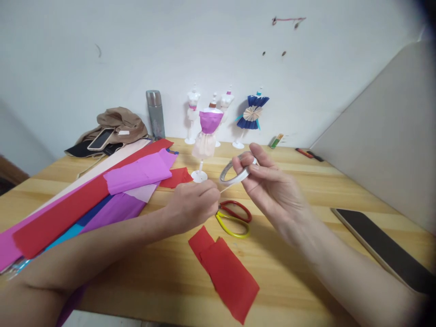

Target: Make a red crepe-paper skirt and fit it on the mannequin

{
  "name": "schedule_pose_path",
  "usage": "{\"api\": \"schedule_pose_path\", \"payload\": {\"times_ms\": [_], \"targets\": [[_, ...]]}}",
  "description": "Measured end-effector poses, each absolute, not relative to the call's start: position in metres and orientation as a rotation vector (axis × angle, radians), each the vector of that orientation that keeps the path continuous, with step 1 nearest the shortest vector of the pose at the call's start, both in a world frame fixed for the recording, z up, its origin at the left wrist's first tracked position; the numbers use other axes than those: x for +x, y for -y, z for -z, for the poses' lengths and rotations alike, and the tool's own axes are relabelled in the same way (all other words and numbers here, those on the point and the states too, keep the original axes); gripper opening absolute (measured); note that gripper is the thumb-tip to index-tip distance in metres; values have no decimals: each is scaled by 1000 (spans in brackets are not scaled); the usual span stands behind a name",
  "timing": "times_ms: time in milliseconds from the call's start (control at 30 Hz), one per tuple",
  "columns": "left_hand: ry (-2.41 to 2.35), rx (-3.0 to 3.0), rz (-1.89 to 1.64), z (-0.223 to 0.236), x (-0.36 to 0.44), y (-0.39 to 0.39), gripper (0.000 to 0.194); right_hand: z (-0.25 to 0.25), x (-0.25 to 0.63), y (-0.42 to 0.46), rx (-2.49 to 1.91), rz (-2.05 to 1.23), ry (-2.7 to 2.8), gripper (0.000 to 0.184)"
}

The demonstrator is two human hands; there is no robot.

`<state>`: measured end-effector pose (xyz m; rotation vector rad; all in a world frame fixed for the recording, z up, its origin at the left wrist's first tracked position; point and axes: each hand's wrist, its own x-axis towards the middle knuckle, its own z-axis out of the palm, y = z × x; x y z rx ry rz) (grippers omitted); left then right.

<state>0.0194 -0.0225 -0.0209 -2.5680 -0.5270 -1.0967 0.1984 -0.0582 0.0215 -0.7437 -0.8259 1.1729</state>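
Folded paper sheets (85, 195) are lying left of the left fingers, overlapping lengthwise, presumably leaving each colour accessible. The left hand (195, 204) is clenching; its fingers, tips partly hidden, are apparently gripping the end of a thin tape strip (226, 187). Beyond these fingers, a dress form (210, 122) is standing upright on its round base, seemingly clear of the strip's path. Nearer the wearer than either hand's fingers, red paper pieces (235, 277) are lying overlapped. Scissors (235, 235) are resting just below the gap between both hands' fingers, handles pointing right, probably for ready access. The tape roll (235, 180) is sitting at the right fingertips, tilted; the right hand (262, 170) is grasping its rim between thumb and fingers, likely bracing it against the strip's pull. A large phone (381, 245) is lying well right of these fingers.
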Motion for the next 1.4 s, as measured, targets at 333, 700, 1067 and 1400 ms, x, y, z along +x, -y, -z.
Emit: {"api": "schedule_pose_path", "payload": {"times_ms": [333,700,1067,1400], "targets": [[1033,-3208,1806,16,27,29,14,-30,194,67,-668,-1211,744,32],[1532,-3552,2092,9,29,31,9,-36,180,74,-539,-1335,499,38],[1928,-3438,2136,-4,27,39,8,-28,178,81,-418,-1396,646,37],[1249,-3218,2008,12,22,20,44,-32,185,80,-442,-1404,590,36]]}}
